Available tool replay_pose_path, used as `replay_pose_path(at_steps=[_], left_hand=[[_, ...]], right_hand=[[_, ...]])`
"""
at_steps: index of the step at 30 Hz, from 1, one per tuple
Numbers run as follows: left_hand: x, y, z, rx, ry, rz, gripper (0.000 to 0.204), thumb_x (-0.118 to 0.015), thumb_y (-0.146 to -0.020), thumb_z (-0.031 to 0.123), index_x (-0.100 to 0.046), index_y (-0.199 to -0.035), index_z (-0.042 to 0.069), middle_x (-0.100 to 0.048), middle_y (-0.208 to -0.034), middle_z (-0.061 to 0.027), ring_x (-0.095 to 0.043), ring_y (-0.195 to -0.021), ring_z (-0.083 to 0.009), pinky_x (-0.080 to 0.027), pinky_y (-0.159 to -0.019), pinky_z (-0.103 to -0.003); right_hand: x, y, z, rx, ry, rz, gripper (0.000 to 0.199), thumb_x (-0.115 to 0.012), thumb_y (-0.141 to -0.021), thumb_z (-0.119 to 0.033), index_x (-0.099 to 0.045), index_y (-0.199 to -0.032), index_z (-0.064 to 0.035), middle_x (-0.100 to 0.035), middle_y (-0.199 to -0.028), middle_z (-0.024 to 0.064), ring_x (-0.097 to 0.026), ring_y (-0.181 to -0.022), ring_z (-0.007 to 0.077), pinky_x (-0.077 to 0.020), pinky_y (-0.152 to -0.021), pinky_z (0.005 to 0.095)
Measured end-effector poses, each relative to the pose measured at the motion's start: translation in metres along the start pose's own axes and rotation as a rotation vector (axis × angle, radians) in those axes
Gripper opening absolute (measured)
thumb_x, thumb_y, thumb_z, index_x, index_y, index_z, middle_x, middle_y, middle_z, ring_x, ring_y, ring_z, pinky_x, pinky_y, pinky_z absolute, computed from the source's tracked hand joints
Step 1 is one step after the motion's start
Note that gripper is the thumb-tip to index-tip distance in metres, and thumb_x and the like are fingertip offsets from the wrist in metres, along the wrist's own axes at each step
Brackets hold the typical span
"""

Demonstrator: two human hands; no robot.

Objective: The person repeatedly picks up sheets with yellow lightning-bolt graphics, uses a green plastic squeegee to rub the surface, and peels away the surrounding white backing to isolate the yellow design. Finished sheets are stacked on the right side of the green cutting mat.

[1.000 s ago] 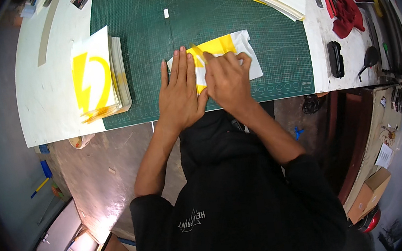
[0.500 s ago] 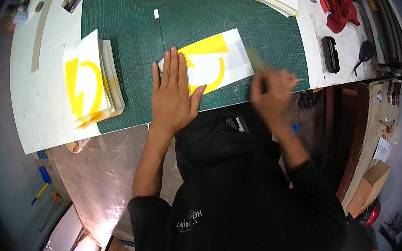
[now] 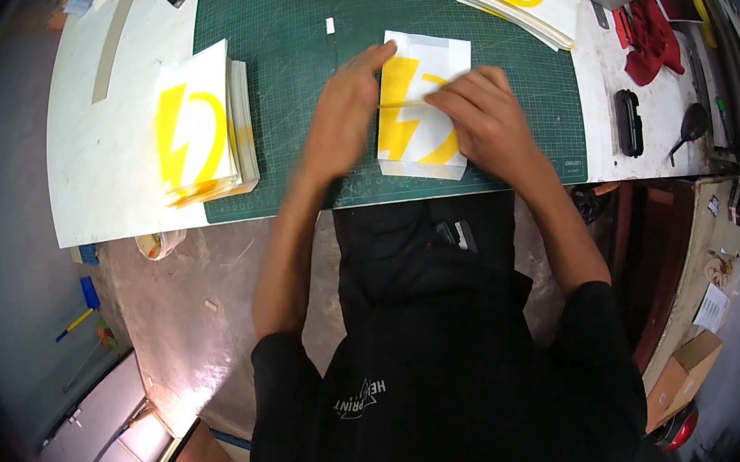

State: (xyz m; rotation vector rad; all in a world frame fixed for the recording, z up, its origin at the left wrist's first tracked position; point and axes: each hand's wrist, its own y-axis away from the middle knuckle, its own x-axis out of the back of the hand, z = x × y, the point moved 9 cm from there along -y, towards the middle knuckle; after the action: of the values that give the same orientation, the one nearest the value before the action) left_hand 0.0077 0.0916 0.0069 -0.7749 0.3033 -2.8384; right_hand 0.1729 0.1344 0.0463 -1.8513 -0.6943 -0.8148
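White sheet with yellow bolt design [image 3: 418,109] laid on the green cutting mat [image 3: 279,51], left hand [image 3: 342,117] pressed flat at its left edge, fingers extended, right hand [image 3: 486,119] spread flat on it, nothing gripped, printed stack [image 3: 195,132] lying at the mat's left edge

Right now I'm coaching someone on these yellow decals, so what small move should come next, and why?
Probably press and smooth along the crease. The white sheet with the yellow print lies on the green cutting mat, a fold line across its middle; the left hand holds its left edge and the right hand lies flat on it.
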Motion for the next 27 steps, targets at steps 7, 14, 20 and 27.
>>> replay_pose_path(at_steps=[7,14,20,27], left_hand=[[-0.012,-0.018,-0.045,-0.003,-0.087,-0.202,0.063,-0.027,-0.115,0.049,-0.066,-0.144,0.008,-0.059,-0.153,-0.0179,-0.046,-0.150,-0.0347,-0.022,-0.130,-0.051],[-0.021,-0.008,-0.032,-0.144,-0.324,-0.155,0.058,-0.076,-0.095,0.044,-0.067,-0.143,0.014,-0.062,-0.151,-0.0138,-0.047,-0.150,-0.0335,-0.023,-0.129,-0.056],[-0.029,0.003,-0.013,-0.245,-0.533,-0.191,0.062,-0.079,-0.090,0.049,-0.069,-0.141,0.016,-0.056,-0.153,-0.0133,-0.043,-0.150,-0.0369,-0.025,-0.128,-0.059],[-0.032,0.023,-0.002,-0.168,-0.580,-0.107,0.056,-0.078,-0.092,0.049,-0.073,-0.138,0.017,-0.055,-0.151,-0.0180,-0.046,-0.145,-0.0394,-0.025,-0.127,-0.061]], right_hand=[[-0.056,0.007,-0.026,0.117,-0.063,-0.390,0.026,-0.070,-0.078,0.000,-0.076,-0.101,-0.0101,-0.075,-0.101,0.0047,-0.065,-0.104,0.0247,-0.0459,-0.100,0.0446],[-0.001,0.043,0.001,-0.027,0.057,-0.285,0.033,-0.072,-0.073,0.006,-0.075,-0.102,-0.0084,-0.075,-0.102,0.0046,-0.065,-0.103,0.0240,-0.0473,-0.101,0.0477],[0.018,0.096,-0.054,-0.030,0.008,-0.229,0.026,-0.075,-0.082,0.001,-0.076,-0.106,-0.0072,-0.075,-0.112,0.0069,-0.067,-0.104,0.0239,-0.0492,-0.099,0.0477],[0.007,0.099,-0.046,-0.116,0.028,-0.078,0.030,-0.077,-0.079,0.002,-0.077,-0.107,-0.0082,-0.071,-0.110,0.0069,-0.067,-0.104,0.0247,-0.0488,-0.098,0.0474]])
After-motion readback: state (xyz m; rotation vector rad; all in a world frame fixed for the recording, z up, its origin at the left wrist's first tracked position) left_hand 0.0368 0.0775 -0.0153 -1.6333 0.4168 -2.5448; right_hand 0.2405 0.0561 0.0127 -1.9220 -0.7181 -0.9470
